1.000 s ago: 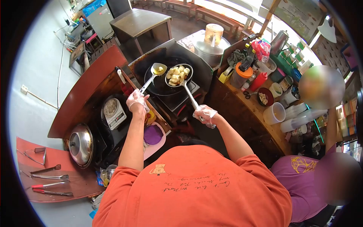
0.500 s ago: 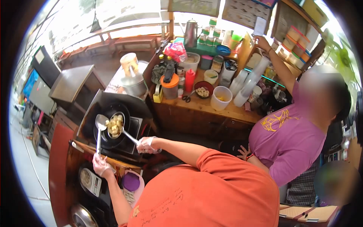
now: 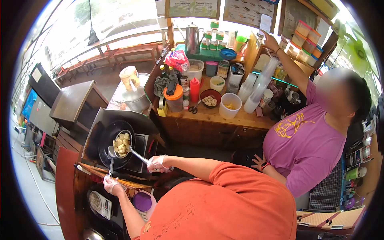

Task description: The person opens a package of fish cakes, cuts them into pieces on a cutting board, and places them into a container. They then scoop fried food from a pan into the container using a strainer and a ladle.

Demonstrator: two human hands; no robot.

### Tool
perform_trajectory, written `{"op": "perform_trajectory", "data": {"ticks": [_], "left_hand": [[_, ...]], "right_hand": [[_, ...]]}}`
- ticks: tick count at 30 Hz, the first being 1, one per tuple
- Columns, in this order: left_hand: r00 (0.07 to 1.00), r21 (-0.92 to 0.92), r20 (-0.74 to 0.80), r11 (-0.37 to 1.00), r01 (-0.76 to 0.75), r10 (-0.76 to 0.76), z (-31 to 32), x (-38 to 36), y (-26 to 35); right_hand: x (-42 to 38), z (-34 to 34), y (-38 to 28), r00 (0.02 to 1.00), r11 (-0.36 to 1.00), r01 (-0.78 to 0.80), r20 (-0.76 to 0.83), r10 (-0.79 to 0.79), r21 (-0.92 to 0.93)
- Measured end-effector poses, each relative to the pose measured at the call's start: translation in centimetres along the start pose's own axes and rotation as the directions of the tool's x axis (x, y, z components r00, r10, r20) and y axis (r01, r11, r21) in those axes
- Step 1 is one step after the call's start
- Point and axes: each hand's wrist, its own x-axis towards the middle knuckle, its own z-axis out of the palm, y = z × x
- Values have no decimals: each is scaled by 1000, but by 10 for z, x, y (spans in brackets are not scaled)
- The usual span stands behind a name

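Both of my hands wear clear plastic gloves. My left hand is closed round the handle of a metal cooking spoon, whose head is at the lower left of the skimmer. My right hand grips the long handle of a skimmer. In its round bowl lies a heap of pale yellow chunks of food. The skimmer is over a dark wok on the stove, and the spoon head overlaps the skimmer's rim in this view.
A lidded pot stands behind the stove. Jars, a red squeeze bottle, a bowl of pale pieces and a white tub crowd the counter. A person in purple reaches toward a phone. A scale sits below my left hand.
The spoon's head has moved down and slightly right, from beside the skimmer to its lower edge. My left hand is lower. The skimmer still holds the chunks over the wok.
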Motion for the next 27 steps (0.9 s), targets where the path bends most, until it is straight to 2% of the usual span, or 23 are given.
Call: {"op": "perform_trajectory", "data": {"ticks": [2,6,9,10,13,15,17,19,21,22,23,25,27], "left_hand": [[996,-49,-3,995,85,-86,3,-2,6],[997,32,-33,997,73,-72,6,7,-2],[998,303,-63,952,31,-13,1,10,6],[998,362,-46,932,-32,52,-2,8,7],[993,423,38,899,-115,109,-13,3,9],[989,388,35,910,-146,144,-16,1,-7],[993,165,58,980,-110,101,-18,-5,-13],[996,146,62,986,-79,70,-23,-15,-1],[997,301,47,951,-70,58,-28,-32,28],[996,393,29,915,-93,89,-32,-33,20],[996,394,23,915,-87,85,-37,-35,11],[991,513,-99,858,-27,90,-44,-41,8],[992,496,-112,868,-2,66,-55,-47,0]], "right_hand": [[0,-2,0,1000,1000,-7,1,7,-13],[-6,-4,-4,999,1000,27,20,-27,11],[0,-7,-1,1000,1000,24,3,-24,-7],[2,-8,-1,1000,1000,23,4,-23,-9],[7,-14,1,1000,1000,26,13,-26,-11],[7,-20,-1,997,999,37,67,-36,-15],[8,-23,-5,997,998,43,71,-41,-36],[11,-23,-6,996,999,50,70,-50,-5],[16,-23,-7,996,998,54,71,-53,-14],[19,-23,-6,996,998,60,63,-59,-19],[21,-23,-6,996,998,58,68,-56,-22],[25,-21,-7,996,998,55,76,-57,19],[26,-19,-9,998,1000,28,61,-27,-14]]}}
